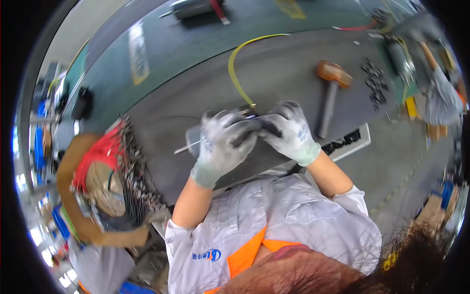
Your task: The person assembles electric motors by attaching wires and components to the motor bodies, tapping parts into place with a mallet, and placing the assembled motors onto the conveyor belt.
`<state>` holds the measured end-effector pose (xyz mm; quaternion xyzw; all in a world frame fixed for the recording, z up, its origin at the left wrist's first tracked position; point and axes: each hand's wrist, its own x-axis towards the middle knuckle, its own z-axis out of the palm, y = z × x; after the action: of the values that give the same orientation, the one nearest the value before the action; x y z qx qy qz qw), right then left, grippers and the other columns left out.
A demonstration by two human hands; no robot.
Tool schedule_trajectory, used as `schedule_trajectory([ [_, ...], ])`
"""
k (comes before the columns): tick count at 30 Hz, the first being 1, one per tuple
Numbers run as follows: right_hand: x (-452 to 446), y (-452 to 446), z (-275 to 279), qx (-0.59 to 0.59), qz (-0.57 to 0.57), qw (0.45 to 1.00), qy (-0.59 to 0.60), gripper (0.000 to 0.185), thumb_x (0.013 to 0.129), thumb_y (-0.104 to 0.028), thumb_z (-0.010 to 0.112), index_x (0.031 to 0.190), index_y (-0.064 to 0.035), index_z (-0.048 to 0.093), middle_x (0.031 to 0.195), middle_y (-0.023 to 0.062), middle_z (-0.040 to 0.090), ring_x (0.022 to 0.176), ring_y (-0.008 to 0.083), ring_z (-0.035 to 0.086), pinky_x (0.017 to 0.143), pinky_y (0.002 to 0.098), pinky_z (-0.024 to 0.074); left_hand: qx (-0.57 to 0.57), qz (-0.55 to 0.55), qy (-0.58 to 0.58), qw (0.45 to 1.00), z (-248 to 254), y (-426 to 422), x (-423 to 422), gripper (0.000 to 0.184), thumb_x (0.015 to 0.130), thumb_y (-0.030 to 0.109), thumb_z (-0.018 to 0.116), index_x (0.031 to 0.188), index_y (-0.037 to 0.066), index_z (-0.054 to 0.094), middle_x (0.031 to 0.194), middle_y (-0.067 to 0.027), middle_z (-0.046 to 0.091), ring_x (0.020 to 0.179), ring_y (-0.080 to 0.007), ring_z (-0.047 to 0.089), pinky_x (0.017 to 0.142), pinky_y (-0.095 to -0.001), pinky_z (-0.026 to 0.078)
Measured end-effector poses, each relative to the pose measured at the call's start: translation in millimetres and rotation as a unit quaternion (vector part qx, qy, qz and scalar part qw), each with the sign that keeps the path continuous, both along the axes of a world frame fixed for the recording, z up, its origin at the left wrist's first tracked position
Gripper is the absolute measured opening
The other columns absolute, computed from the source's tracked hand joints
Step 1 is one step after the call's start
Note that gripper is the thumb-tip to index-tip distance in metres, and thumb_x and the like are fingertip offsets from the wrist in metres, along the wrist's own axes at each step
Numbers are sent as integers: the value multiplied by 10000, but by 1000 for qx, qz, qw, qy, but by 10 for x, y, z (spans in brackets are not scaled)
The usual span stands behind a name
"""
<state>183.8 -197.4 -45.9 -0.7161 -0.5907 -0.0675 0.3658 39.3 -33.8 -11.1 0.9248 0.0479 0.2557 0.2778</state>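
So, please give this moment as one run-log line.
left hand: by grey cylinder, grip blurred | right hand: close to left, grip blurred | yellow strip: near end by hands | orange-headed hammer: lying at right

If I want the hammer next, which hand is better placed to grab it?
Probably your right hand: it's nearer the hammer, which lies on that side of the table with its handle pointing back toward you. Your left hand is farther away.

Over there, the one camera rides on the person's head point(298, 274), close above the shirt point(298, 215), facing steeply down past the left hand point(223, 142) and right hand point(290, 134), with the table point(289, 68) stretching ahead, bowed by its wide round view.
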Motion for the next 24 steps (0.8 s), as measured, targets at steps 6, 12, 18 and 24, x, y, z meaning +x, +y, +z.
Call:
schedule_trajectory([
  [6,457,-529,171,63,-194,927,313,467,793,-58,808,1221,-12,626,1140,196,639,977,292,676,803,385,571,27,12,34,999,-28,-72,66,148,713,111,791,848,130,733,891,-44,670,873,-271,650,801,-435,456],
  [12,2117,-1138,9,-45,-354,934,-20,336,898,-146,707,1218,-49,678,1167,220,677,1100,383,655,954,445,534,28,29,6,999,-19,-86,52,170,690,73,794,842,109,728,899,-83,644,886,-309,619,812,-451,474],
  [18,2977,-1441,-609,-215,-421,870,-139,339,919,-263,675,1187,-58,711,1138,218,696,1068,428,657,971,503,508,-15,65,37,997,2,-39,15,137,717,88,776,845,95,726,930,-104,636,916,-334,603,803,-464,484],
  [24,2784,-1207,-344,-193,-408,881,-138,310,938,-177,672,1213,-36,692,1144,205,706,1074,394,674,1000,464,502,-67,50,148,985,107,37,15,139,745,100,771,871,66,724,957,-138,647,956,-338,601,832,-466,484],
])
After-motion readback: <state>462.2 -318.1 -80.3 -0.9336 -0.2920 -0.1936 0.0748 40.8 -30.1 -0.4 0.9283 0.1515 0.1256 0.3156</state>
